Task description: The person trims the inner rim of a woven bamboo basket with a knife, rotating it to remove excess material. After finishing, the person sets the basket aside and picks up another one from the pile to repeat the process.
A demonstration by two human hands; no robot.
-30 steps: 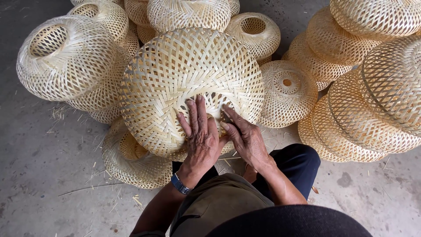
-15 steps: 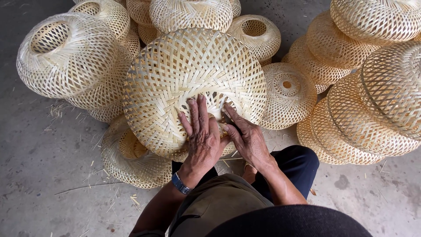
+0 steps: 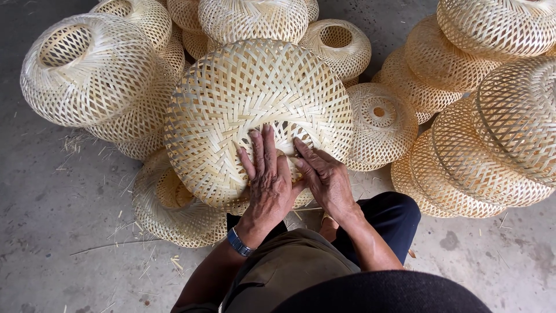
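A large round woven bamboo lampshade [image 3: 255, 110] rests tilted against my knees, its pale lattice facing me. My left hand [image 3: 267, 179] lies flat on its lower part, fingers spread and pointing up; a blue watch sits on that wrist. My right hand [image 3: 324, 177] presses the weave just to the right, fingers touching the strips near the left hand. Both hands press on the lampshade's surface without closing around it.
Several similar woven shades surround me: a big one [image 3: 87, 69] at the upper left, a stack [image 3: 480, 127] at the right, a small one [image 3: 379, 124] behind the lampshade, another [image 3: 174, 208] on the floor at lower left. Bamboo slivers litter the grey concrete floor [image 3: 58, 232].
The lampshade and hands stay almost in place; the view shifts slightly and the fingers adjust a little on the weave.
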